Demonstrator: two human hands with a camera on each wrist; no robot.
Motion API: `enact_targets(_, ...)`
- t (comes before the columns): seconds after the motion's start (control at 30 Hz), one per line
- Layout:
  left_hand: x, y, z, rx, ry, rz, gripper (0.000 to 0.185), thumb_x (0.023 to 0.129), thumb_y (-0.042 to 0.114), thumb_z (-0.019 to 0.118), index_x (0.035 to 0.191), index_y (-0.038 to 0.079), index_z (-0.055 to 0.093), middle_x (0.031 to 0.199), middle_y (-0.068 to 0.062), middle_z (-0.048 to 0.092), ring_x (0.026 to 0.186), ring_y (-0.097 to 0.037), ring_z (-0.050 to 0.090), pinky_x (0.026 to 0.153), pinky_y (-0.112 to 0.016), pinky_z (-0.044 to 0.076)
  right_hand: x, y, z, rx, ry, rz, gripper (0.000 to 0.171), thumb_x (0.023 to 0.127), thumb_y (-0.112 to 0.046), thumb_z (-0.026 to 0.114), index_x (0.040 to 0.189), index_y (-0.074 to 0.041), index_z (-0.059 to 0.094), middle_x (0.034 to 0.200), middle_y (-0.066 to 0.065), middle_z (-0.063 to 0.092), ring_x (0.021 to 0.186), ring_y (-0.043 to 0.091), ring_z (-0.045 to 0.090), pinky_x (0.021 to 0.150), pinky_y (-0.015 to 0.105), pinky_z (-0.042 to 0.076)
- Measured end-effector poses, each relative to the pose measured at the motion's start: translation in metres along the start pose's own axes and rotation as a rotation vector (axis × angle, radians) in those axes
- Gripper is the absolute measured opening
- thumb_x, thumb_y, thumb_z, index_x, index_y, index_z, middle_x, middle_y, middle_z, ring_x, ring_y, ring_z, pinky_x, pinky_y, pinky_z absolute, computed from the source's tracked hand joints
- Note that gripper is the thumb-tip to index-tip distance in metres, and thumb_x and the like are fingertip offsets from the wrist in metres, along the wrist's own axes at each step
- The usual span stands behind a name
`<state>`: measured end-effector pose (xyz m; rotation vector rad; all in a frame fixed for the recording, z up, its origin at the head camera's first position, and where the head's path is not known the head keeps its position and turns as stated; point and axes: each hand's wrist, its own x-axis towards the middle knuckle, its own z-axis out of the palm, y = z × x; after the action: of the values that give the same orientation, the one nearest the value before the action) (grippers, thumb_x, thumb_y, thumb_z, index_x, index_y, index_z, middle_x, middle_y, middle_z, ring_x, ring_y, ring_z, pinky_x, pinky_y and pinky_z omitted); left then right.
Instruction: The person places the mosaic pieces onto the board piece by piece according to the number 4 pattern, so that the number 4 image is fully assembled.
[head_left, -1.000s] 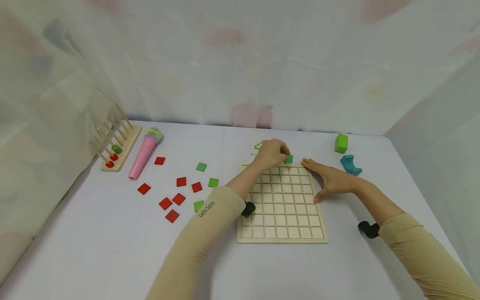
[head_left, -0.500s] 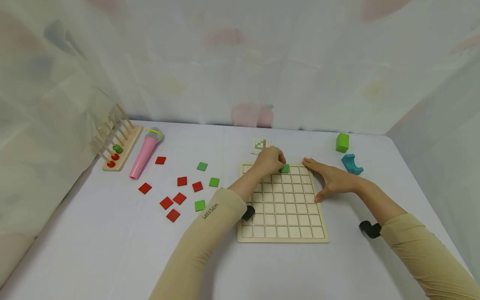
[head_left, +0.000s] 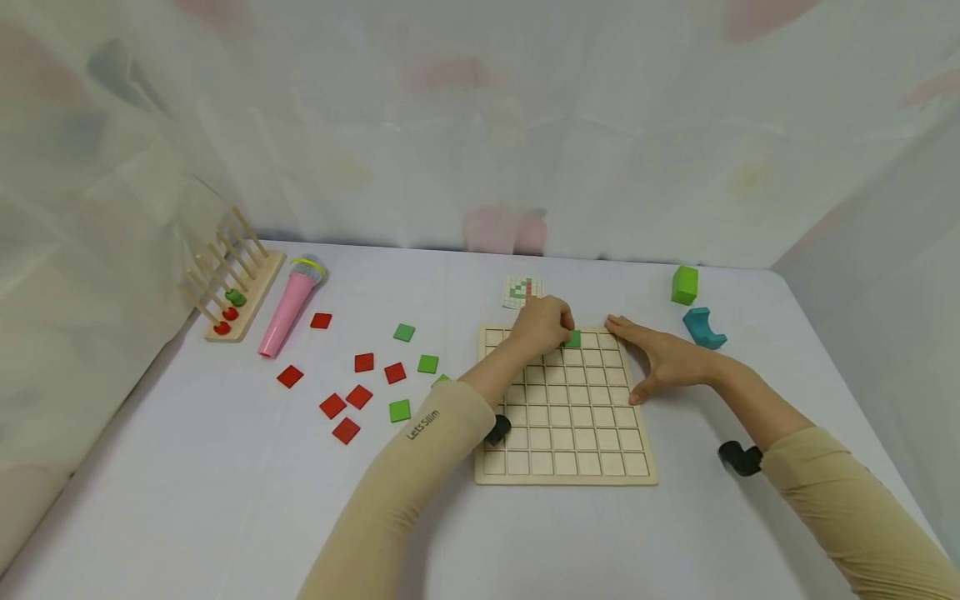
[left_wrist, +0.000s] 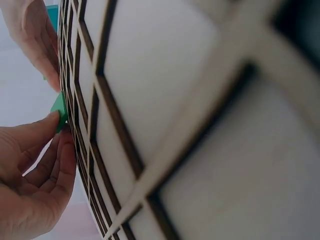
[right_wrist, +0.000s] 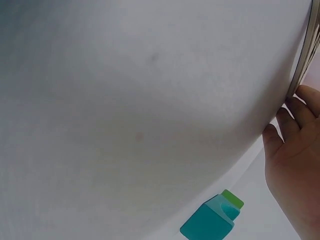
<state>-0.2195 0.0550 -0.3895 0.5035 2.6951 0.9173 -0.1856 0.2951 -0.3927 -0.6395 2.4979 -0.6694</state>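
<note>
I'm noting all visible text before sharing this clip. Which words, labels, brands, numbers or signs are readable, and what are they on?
"Let's Slim", as best it reads, small print: on the left sleeve.
Patterned card beyond the wooden board: coloured squares on a grid; any lettering there is too small to read.
No other text is readable in the three views.

wooden grid board (head_left: 561, 416): flat | green square tile (head_left: 574, 340): pinched, at far row
</note>
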Motion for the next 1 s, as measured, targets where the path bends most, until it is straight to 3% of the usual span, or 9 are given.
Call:
enact_targets(0.13, -0.001, 0.000, 0.000, -0.002, -0.011, -0.004, 0.011, 0.089, 0.017, 0.073, 0.097, 0.009, 0.072, 0.102, -0.005, 0.075, 0.099, -0.021, 0.068, 0.112, -0.040, 0.044, 0.000, -0.001, 0.000, 0.006, 0.002, 0.002, 0.129, 0.062, -0.045, 0.090, 0.159, -0.008, 0.013, 0.167, 0.017, 0.006, 0.155, 0.043, 0.005, 0.121, 0.064, 0.010)
enact_targets(0.27, -0.002, 0.001, 0.000, 0.009, -0.018, -0.004, 0.015, 0.089, 0.018, 0.073, 0.100, 0.008, 0.072, 0.106, -0.006, 0.075, 0.105, -0.022, 0.068, 0.110, -0.038, 0.046, 0.000, -0.001, 0.000, 0.009, 0.000, 0.006, 0.129, 0.062, -0.045, 0.090, 0.159, -0.008, 0.013, 0.168, 0.016, 0.006, 0.155, 0.042, 0.004, 0.121, 0.064, 0.010)
enact_targets(0.37, -0.002, 0.001, 0.000, 0.019, -0.018, 0.000, 0.015, 0.089, 0.017, 0.073, 0.100, 0.008, 0.072, 0.104, -0.006, 0.075, 0.101, -0.021, 0.069, 0.099, -0.036, 0.053, 0.000, 0.000, 0.001, 0.011, 0.000, 0.004, 0.129, 0.062, -0.044, 0.090, 0.159, -0.008, 0.013, 0.168, 0.017, 0.005, 0.155, 0.042, 0.004, 0.121, 0.065, 0.010)
enact_targets(0.57, -0.003, 0.001, 0.000, 0.022, -0.013, 0.014, 0.013, 0.089, 0.017, 0.073, 0.098, 0.008, 0.070, 0.099, -0.005, 0.074, 0.089, -0.018, 0.067, 0.084, -0.031, 0.054, 0.000, 0.001, 0.000, 0.014, -0.001, 0.004, 0.129, 0.062, -0.043, 0.091, 0.159, -0.008, 0.013, 0.168, 0.016, 0.005, 0.155, 0.042, 0.004, 0.121, 0.064, 0.010)
enact_targets(0.8, -0.003, 0.004, -0.005, 0.091, -0.035, 0.045, 0.013, 0.090, 0.013, 0.071, 0.103, 0.011, 0.074, 0.126, -0.005, 0.069, 0.120, -0.025, 0.063, 0.102, -0.037, 0.052, 0.001, 0.002, 0.001, 0.013, 0.005, -0.001, 0.129, 0.062, -0.044, 0.090, 0.159, -0.008, 0.013, 0.168, 0.016, 0.005, 0.155, 0.041, 0.004, 0.121, 0.064, 0.010)
enact_targets(1.0, -0.009, 0.002, -0.023, 0.102, -0.059, 0.078, 0.021, 0.094, 0.016, 0.066, 0.114, 0.013, 0.071, 0.118, -0.005, 0.069, 0.096, -0.019, 0.067, 0.079, -0.029, 0.055, 0.001, 0.000, 0.001, 0.010, 0.004, -0.002, 0.128, 0.062, -0.045, 0.090, 0.159, -0.008, 0.014, 0.168, 0.016, 0.006, 0.155, 0.042, 0.004, 0.121, 0.065, 0.010)
